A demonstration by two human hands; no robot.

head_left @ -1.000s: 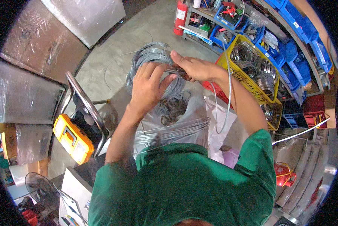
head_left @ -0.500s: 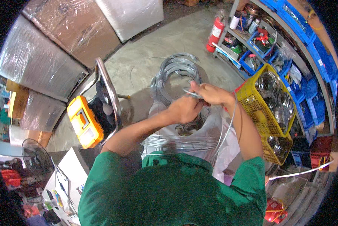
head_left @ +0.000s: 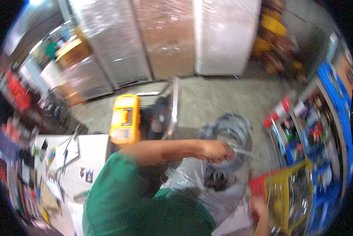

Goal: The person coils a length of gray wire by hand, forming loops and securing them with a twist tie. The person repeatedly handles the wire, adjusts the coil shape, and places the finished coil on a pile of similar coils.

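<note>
My left hand (head_left: 219, 152) is stretched out above the floor, its fingers closed. A pale wire (head_left: 243, 152) sticks out past its fingers. Below and beyond that hand lies a large coil of grey wire (head_left: 242, 128). Down at the lower right, my right hand (head_left: 259, 206) is beside a red crate (head_left: 257, 187); motion blur hides how its fingers are set. A smaller wire coil (head_left: 178, 177) rests against my lap. In front of me, a white sack (head_left: 194, 171) has dark round pieces (head_left: 217, 181) at its mouth.
A yellow crate (head_left: 271, 196) with shiny metal rings is at the right, near shelves with blue bins (head_left: 326, 157) and a fire extinguisher (head_left: 278, 112). An orange toolbox (head_left: 124, 120), a metal-framed chair (head_left: 174, 106) and a cluttered white table (head_left: 99, 153) are leftward. Wrapped boxes (head_left: 166, 43) stand behind.
My hands have parted: both were together at the wire, and now the right is lower, beside the crates. My view has turned left, bringing in more of the table.
</note>
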